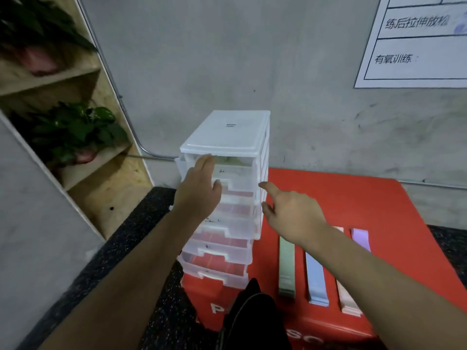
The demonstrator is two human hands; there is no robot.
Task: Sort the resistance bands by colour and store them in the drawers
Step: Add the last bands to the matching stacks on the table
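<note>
Where writing could be read: a wall sheet (417, 41) carried "练后拉伸放松" and "有氧训练:"; the red pad (366, 203) showed white letters "P" and "SO" on its front face.
Unreadable marks: a small dark label on top of the drawer unit (227, 132) and pen scribbles on its drawer fronts were too small to make out.
Drawer unit: white translucent plastic, it stood at the pad's left edge, close to the wall, with the lower drawers stepped out toward the person; something pale green showed inside the top drawer.
Left hand (197, 188): wide and flat, fingers straight against the top drawer's front, holding nothing.
Right hand (290, 213): forefinger stretched toward the unit's right edge, thumb spread below, holding nothing.
Resistance bands: the green band (286, 263), blue band (316, 279), pink band (347, 299) and purple band (361, 239) lay side by side on the pad, right of the unit, partly under the right forearm.
Edges: the pink band's near end lay close to the pad's front edge.
Open room: bare red surface lay between the bands and the wall.
</note>
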